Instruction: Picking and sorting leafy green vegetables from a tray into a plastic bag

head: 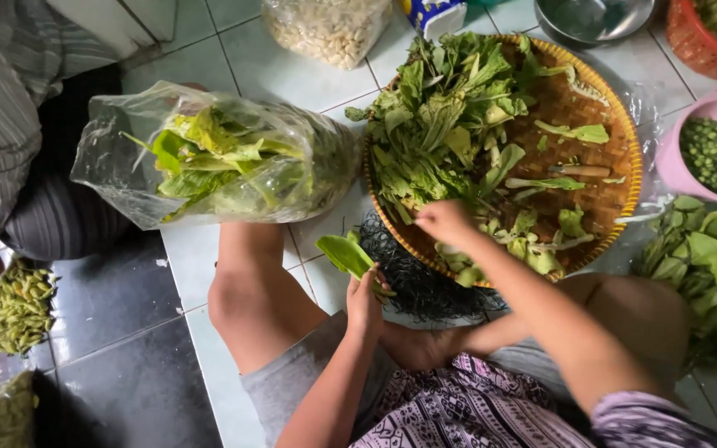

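Note:
My left hand (364,300) is shut on a green leaf (343,253), held above the tiled floor just left of the round woven tray (634,178). My right hand (444,221) reaches over the tray's near rim and rests on the pile of leafy greens (437,116); its fingers are curled among the leaves, and I cannot tell if it grips one. Loose leaves and trimmed stems (578,170) lie scattered on the tray's brown weave. My knees frame both hands.
A clear plastic bag of greens (217,158) lies to the left. A pink bowl of small green pods (715,153) and more greens (707,257) sit right. Another person in striped cloth (2,108) sits far left beside green chillies (14,311). A metal bowl (595,17) stands behind.

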